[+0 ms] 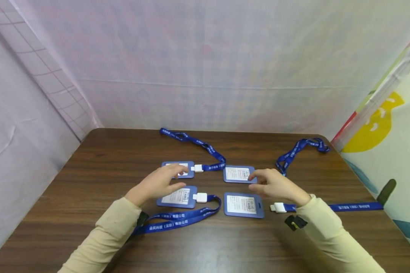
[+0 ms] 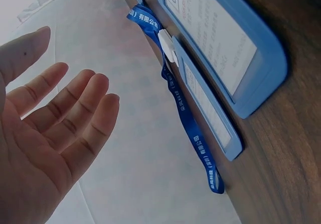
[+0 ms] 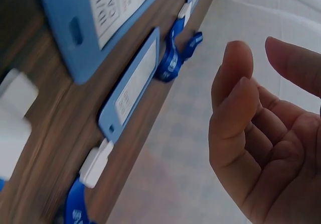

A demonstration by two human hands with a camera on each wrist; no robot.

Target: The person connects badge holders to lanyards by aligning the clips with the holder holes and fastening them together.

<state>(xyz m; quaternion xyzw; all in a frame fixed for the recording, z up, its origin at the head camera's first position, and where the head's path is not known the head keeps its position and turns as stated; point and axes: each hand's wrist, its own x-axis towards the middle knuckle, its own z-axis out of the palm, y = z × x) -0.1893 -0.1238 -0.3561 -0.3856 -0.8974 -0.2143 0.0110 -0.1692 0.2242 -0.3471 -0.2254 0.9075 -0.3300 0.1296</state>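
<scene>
My left hand (image 1: 160, 182) hovers over the two left badge holders, fingers loosely spread, holding nothing. The back-left holder (image 1: 191, 171) and front-left holder (image 1: 173, 198) are blue with white cards; each joins a blue lanyard through a white clip (image 1: 201, 197). To the right, my right hand (image 1: 276, 185) is raised with loosely bent fingers and nothing between them. Near its fingertips is the back-right holder (image 1: 235, 173); in the right wrist view a white clip (image 3: 95, 164) is at its slot end. The front-right holder (image 1: 242, 205) lies apart from a lanyard's white clip (image 1: 278, 207).
One lanyard (image 1: 198, 141) runs to the back of the brown wooden table (image 1: 123, 151), another (image 1: 297, 148) lies bunched at back right. A third (image 1: 355, 206) stretches to the right edge, and a fourth (image 1: 177, 224) passes beneath the left forearm. Pale cloth (image 1: 205, 76) hangs behind.
</scene>
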